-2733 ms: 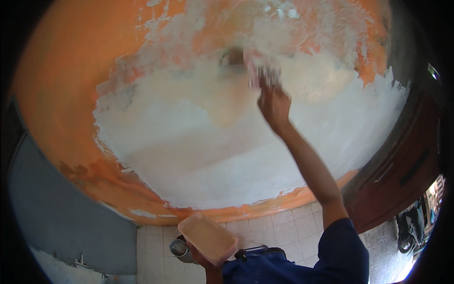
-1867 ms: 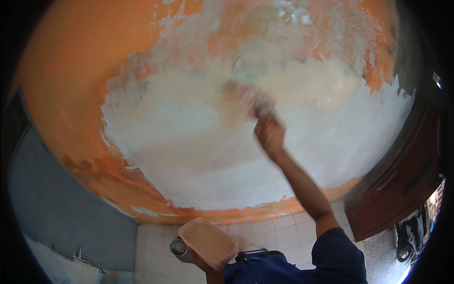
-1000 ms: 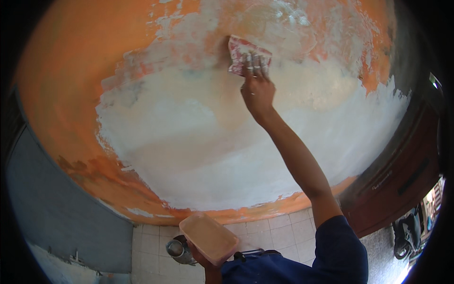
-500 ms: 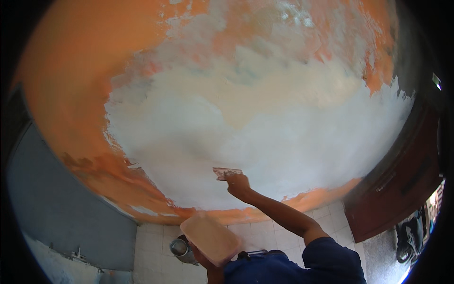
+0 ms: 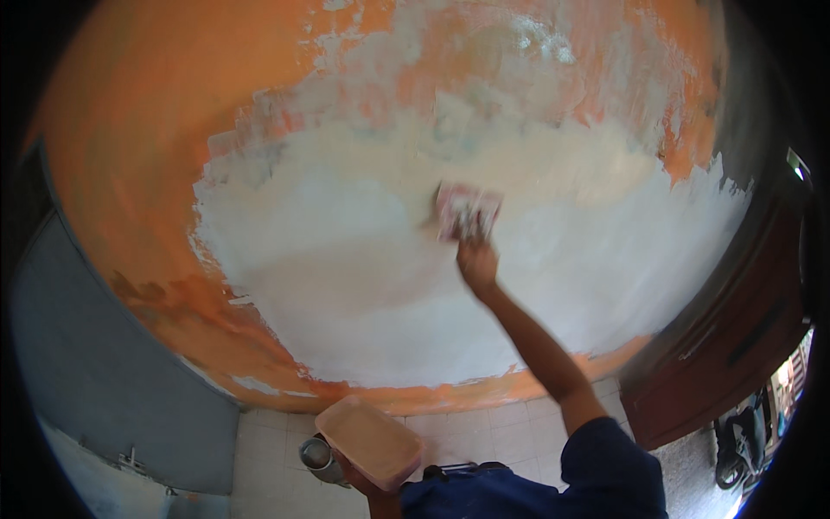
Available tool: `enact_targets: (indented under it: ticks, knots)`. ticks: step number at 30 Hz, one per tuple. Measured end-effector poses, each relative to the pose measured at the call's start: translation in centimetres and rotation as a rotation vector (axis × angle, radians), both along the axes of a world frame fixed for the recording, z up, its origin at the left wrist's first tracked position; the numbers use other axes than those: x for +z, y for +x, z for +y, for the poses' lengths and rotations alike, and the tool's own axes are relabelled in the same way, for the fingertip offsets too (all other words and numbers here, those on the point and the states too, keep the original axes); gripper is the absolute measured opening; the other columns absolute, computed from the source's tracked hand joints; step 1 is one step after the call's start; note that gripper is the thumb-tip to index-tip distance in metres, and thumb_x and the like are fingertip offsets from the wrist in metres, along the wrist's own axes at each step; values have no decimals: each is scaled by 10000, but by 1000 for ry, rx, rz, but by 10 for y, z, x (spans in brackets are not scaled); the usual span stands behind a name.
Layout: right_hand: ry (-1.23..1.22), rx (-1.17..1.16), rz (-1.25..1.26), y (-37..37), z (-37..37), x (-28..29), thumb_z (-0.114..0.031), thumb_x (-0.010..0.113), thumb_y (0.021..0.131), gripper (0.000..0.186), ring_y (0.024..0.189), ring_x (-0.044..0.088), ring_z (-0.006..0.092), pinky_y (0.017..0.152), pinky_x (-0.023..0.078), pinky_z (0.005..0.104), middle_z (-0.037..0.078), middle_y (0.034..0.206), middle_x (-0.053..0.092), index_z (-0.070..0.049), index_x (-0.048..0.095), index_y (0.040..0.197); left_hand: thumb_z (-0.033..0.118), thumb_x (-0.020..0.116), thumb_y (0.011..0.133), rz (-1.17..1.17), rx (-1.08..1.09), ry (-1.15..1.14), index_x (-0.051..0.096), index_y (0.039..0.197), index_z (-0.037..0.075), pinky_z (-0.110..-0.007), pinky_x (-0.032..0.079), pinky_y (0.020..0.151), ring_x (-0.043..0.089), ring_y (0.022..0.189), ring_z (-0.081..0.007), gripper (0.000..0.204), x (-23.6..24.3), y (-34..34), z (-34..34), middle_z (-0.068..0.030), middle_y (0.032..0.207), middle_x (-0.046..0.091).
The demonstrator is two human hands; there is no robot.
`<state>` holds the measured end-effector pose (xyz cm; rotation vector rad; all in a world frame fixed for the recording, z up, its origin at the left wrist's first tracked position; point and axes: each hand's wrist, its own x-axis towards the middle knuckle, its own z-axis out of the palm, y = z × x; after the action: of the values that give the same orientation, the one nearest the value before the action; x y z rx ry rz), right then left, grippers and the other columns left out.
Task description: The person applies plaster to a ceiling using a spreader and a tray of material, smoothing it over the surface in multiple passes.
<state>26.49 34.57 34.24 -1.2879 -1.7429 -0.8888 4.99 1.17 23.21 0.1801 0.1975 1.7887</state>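
Note:
My right hand (image 5: pixel 478 261), fingers closed, grips a wide scraper (image 5: pixel 468 208) with a pinkish, white-smeared blade. The blade lies against or very near the wall (image 5: pixel 346 216), over a pale beige and white coated patch. Low in front of my body, my left hand (image 5: pixel 354 477) holds a peach-coloured rectangular tub (image 5: pixel 372 439) by its near left side. Most of those fingers are hidden beneath the tub, and what it contains is hard to make out.
A metal bucket (image 5: pixel 318 455) stands on the tiled floor (image 5: pixel 264 445) left of the tub. Orange paint (image 5: pixel 147 156) surrounds the coated patch. A grey panel (image 5: pixel 112 329) stands left, a dark red door (image 5: pixel 735 346) right, with a motorcycle (image 5: pixel 735 445) beyond it.
My right hand and the scraper have moved up and slightly right across the wall, and the blade has turned upward. The tub has shifted slightly left and down in the view.

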Motion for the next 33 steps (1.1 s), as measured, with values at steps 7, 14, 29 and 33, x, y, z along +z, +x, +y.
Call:
enact_targets:
  ticks: [7, 14, 29, 33]
  knots:
    - [-132, 219, 105, -40, -70, -60, 39, 525, 664, 578, 1038, 568, 357, 709, 538, 397, 231, 1192, 531, -58, 495, 1232, 613, 327, 879, 278, 67, -104, 346, 1326, 106, -514, 420, 900, 489, 1096, -317, 676, 8, -3, -3, -124, 1243, 464]
    - [329, 123, 139, -24, -26, 195, -10, 504, 733, 427, 993, 578, 356, 684, 534, 439, 233, 1180, 532, -3, 527, 1159, 535, 300, 911, 102, 44, -83, 402, 1271, 87, -413, 470, 806, 533, 1011, -241, 584, 6, 5, 6, -88, 1152, 507]
    - [-110, 300, 9, -75, -66, 20, -42, 502, 756, 348, 771, 639, 306, 538, 531, 392, 202, 1006, 615, -40, 575, 1096, 586, 353, 883, 60, 79, -51, 338, 1332, 107, -491, 417, 906, 486, 1109, -300, 656, 3, -8, 12, -112, 1248, 463]
    - [332, 196, 67, -35, -53, 140, 43, 552, 655, 517, 857, 626, 321, 634, 532, 385, 167, 967, 624, -55, 536, 1162, 559, 305, 894, 75, 42, -55, 366, 1312, 92, -431, 431, 876, 499, 1075, -260, 630, 10, -3, 17, -103, 1239, 468]
